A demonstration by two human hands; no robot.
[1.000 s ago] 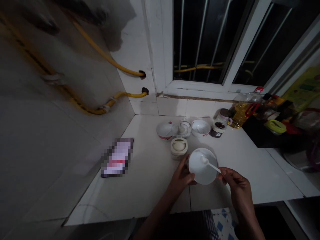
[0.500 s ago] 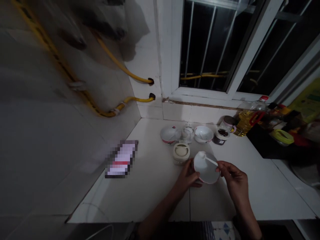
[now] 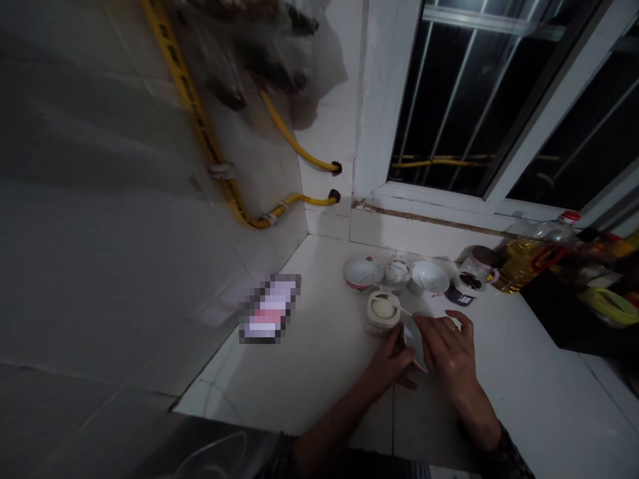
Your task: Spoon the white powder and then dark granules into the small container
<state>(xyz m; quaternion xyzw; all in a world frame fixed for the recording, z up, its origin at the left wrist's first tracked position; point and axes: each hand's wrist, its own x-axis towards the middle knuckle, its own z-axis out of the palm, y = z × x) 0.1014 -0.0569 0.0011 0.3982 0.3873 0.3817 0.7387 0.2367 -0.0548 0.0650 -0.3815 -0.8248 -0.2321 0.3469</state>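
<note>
A small white bowl [image 3: 414, 339] with a red rim is tilted on its side on the white counter [image 3: 309, 359], its open face toward the jar. My left hand [image 3: 392, 364] grips its near rim. My right hand [image 3: 448, 349] covers the bowl's right side and pinches a white spoon handle; the spoon's tip [image 3: 403, 311] pokes out beside a round cream-lidded jar [image 3: 382, 311]. Most of the bowl is hidden behind my right hand.
Behind the jar stand two white bowls [image 3: 360, 271] [image 3: 428, 277], a small glass pot [image 3: 397, 271] and a dark jar [image 3: 462, 287]. An oil bottle [image 3: 529, 251] stands at the window side. A phone [image 3: 269, 309] lies left, near the tiled wall with yellow hoses [image 3: 294, 199].
The bowl has tipped up from facing me to nearly edge-on, and my right hand has moved over it with the spoon. The view has swung left and up.
</note>
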